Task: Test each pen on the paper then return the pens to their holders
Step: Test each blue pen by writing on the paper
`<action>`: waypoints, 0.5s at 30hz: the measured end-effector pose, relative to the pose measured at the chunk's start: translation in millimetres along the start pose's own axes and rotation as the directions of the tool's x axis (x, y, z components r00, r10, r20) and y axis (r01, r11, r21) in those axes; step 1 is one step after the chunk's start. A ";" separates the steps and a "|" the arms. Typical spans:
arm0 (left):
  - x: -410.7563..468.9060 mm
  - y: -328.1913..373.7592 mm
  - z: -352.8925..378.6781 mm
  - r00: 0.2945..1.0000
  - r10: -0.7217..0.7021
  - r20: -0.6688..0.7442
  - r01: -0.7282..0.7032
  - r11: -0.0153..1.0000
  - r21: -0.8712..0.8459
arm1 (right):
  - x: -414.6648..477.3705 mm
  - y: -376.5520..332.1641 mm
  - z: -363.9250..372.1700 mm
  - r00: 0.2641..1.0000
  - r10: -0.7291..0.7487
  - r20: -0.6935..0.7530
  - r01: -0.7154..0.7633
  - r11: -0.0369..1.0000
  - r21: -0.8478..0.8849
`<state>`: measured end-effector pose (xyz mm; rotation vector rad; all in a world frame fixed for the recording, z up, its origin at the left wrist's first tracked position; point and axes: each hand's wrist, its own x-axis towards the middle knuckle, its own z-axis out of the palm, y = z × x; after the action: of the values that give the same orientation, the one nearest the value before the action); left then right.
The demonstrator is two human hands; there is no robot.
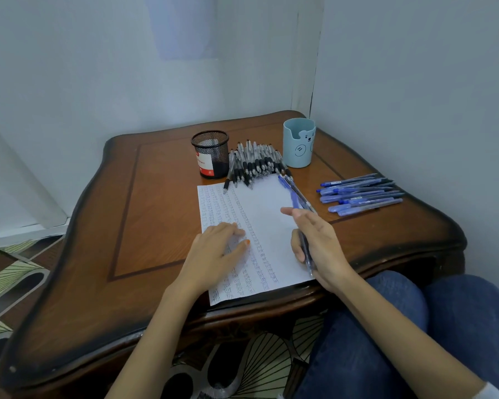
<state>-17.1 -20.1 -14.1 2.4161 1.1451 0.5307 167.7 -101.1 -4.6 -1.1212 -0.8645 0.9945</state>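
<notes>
A white sheet of paper (267,214) covered in columns of scribbles lies on the brown wooden table (144,220). My left hand (216,251) rests flat on the sheet's left part. My right hand (317,246) holds a blue pen (306,251) near the paper's right edge, with the thumb round the barrel and the forefinger stretched out. A few blue pens (293,191) lie across the paper's top right corner. A heap of black pens (255,164) sits at the paper's far edge. A black mesh holder (211,154) and a light blue bear holder (298,142) stand behind.
More blue pens (360,194) lie in a loose row on the table's right side, near the wall. Walls close the table in at the back and right. My knees in blue jeans (415,326) are at the table's near right corner. Patterned floor shows to the left.
</notes>
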 end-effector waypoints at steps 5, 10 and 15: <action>16.3 8.7 -1.4 0.998 0.008 -0.063 -0.008 1.000 -0.004 | 2.8 1.9 -2.1 0.997 -0.064 -0.040 0.059 0.991 -0.124; 31.5 18.9 5.0 0.997 0.037 -0.067 -0.040 0.998 -0.042 | 10.5 0.4 -12.6 0.995 -0.093 -0.046 0.082 0.978 -0.191; 55.1 25.9 14.4 0.997 0.050 -0.050 -0.052 0.998 -0.038 | 23.1 -1.5 -24.0 0.995 -0.075 -0.069 0.061 0.980 -0.187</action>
<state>39.1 5.7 -4.1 2.4169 1.0850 0.6265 197.8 -86.9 -7.1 -1.2697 -0.9424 0.8225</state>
